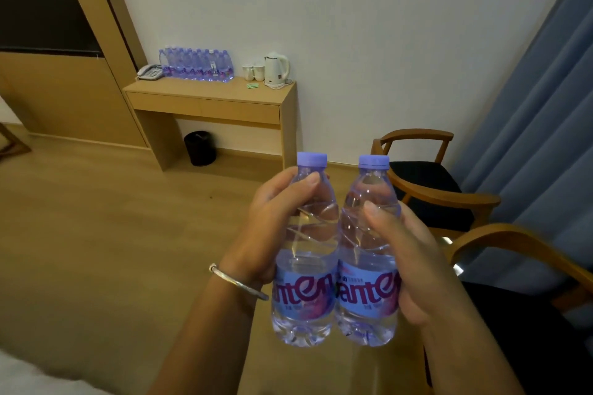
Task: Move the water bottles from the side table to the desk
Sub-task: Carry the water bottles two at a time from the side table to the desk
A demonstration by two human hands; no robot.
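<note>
I carry two clear water bottles with violet caps and blue-purple labels, upright and side by side in front of me. My left hand [266, 228] grips the left bottle [305, 266] around its upper body. My right hand [407, 253] grips the right bottle [365, 269] the same way. Across the room stands the wooden desk [205, 106] against the white wall. Several more bottles [195, 65] of the same kind stand in rows on its top. The side table is hidden, apart from a glass corner [447, 239] by the chairs.
On the desk are a telephone [150, 71] at the left, two white cups [254, 71], a white kettle [276, 70] and a small green item [253, 85]. A black bin [199, 147] sits under it. Two wooden armchairs [430, 183] and blue curtains [539, 106] fill the right side.
</note>
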